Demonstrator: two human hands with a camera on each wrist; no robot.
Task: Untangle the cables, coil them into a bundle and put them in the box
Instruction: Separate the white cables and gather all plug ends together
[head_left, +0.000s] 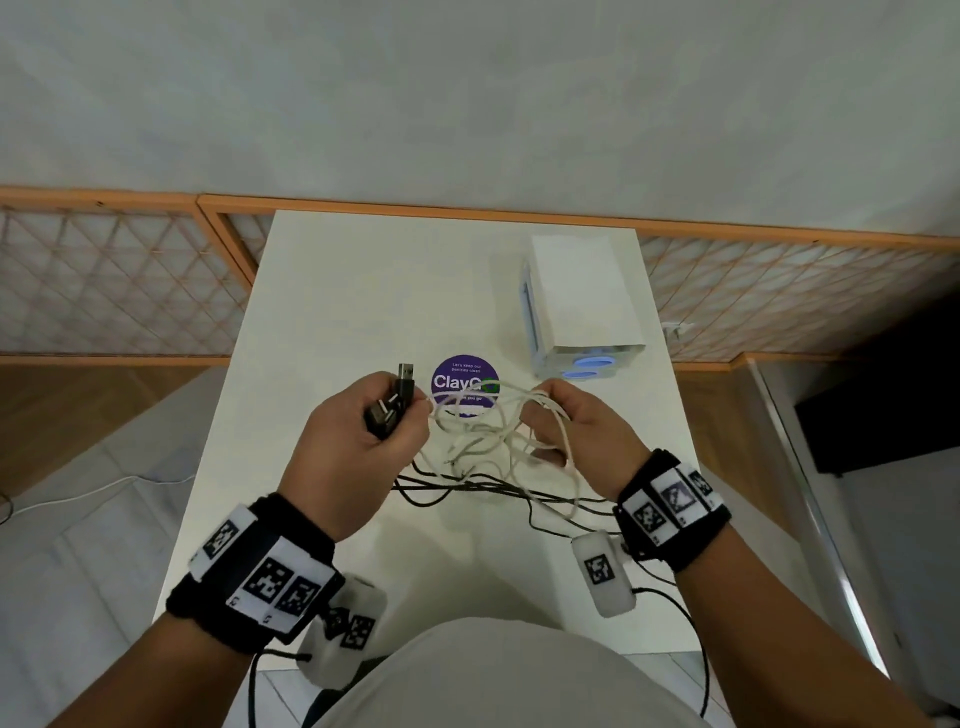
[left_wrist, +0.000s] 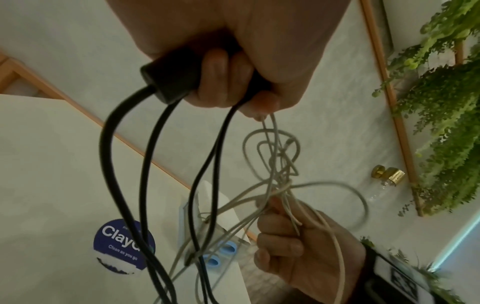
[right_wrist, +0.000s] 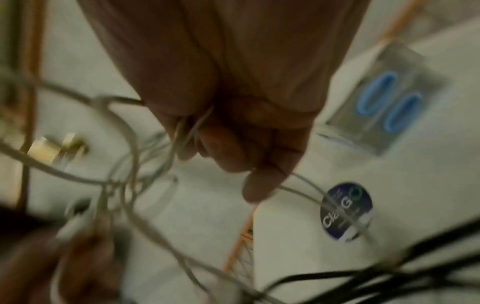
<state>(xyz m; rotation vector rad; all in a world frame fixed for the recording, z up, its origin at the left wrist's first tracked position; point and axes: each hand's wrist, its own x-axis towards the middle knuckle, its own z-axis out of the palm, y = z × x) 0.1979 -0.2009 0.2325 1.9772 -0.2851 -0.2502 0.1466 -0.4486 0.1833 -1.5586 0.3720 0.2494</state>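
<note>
My left hand (head_left: 363, 421) grips the plug ends of the black cables (head_left: 397, 397), a USB plug sticking up out of the fist; in the left wrist view the black cables (left_wrist: 145, 164) hang down from the curled fingers (left_wrist: 221, 82). My right hand (head_left: 566, 421) holds a tangled bunch of thin white cable (head_left: 483, 431) above the table, its strands running between both hands. The white tangle (left_wrist: 275, 170) knots just above the right hand (left_wrist: 291, 242). Black cable loops (head_left: 467, 488) lie on the table under the hands. The white box (head_left: 582, 296) stands at the far right.
A white table (head_left: 353, 291) carries a round purple sticker (head_left: 465, 382) beyond the hands. The box shows two blue oval holes (head_left: 589, 366) on its near face. A wooden lattice rail (head_left: 114, 280) runs behind the table. Wrist-camera leads (head_left: 696, 639) trail at the near edge.
</note>
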